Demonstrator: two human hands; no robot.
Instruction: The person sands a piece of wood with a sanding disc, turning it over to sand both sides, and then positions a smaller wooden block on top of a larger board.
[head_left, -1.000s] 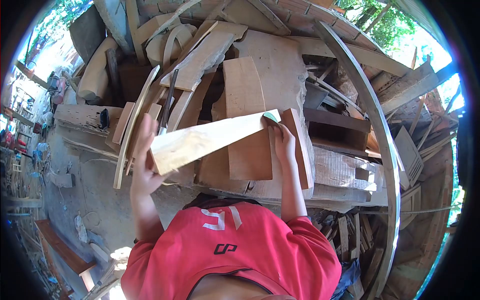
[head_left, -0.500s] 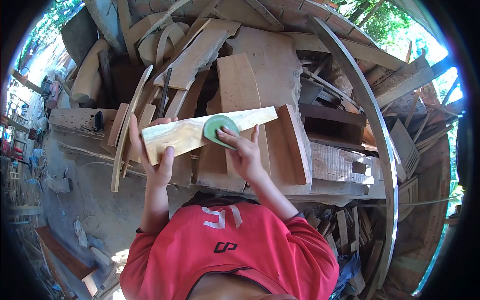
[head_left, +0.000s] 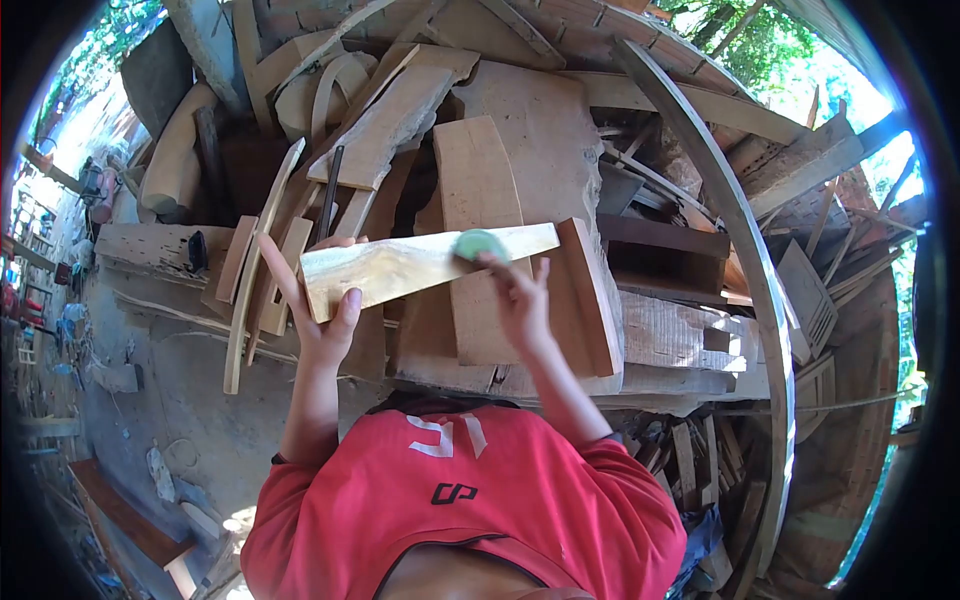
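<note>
A curved beam (head_left: 735, 205) is seen at the frame's right. Near the centre, a flat board (head_left: 480, 175) is overlapped by a pale wooden piece (head_left: 385, 270), whose wide left end is gripped by the left hand (head_left: 325, 340). By the right hand (head_left: 524, 310), a green disc (head_left: 478, 244), blurred, is held at the piece's face.

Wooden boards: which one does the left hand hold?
The pale, tapering board, its wide end in the left hand; no other board is held.

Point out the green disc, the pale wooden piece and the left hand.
Green disc (head_left: 479, 244), head view: middle of its blurred face.
Pale wooden piece (head_left: 405, 264), head view: its broad face.
Left hand (head_left: 324, 334), head view: middle of hand.
</note>
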